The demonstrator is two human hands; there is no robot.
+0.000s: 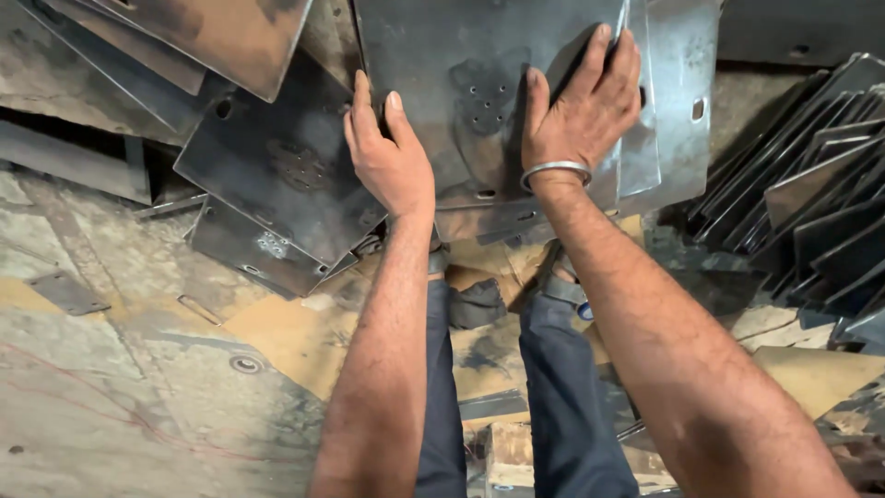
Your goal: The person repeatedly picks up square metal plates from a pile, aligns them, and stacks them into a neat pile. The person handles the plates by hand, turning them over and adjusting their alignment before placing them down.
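I take the big steel plate (479,101) with the ring of small holes as my landmark; it lies at the top middle of the view, flat and a little tilted, over other sheets.

Far to the left of this plate, a small flat metal piece (66,293) lies alone on the stained floor (138,406). Closer, just left of the plate and partly under it, I see a dark square sheet (277,166) and one smaller sheet (258,247) under that one.

My left hand (392,157) is at the left edge of the big plate. The fingers (361,101) are stretched and pressed together, and they lie along this edge; I cannot tell if the fingertips hook under the plate or only touch it. So the plate is beside and to the right of this hand, not inside a closed grip.

My right hand (583,106) is on the right part of the same plate, with a metal bangle (555,171) on the wrist. The fingers are spread wide and lie flat on the surface, the tips near the plate's right edge. It presses, it does not clasp.

Below the plate, between my forearms, are my legs in blue trousers (562,387).

Right of the plate stands a row of dark sheets (811,203) leaning on each other.
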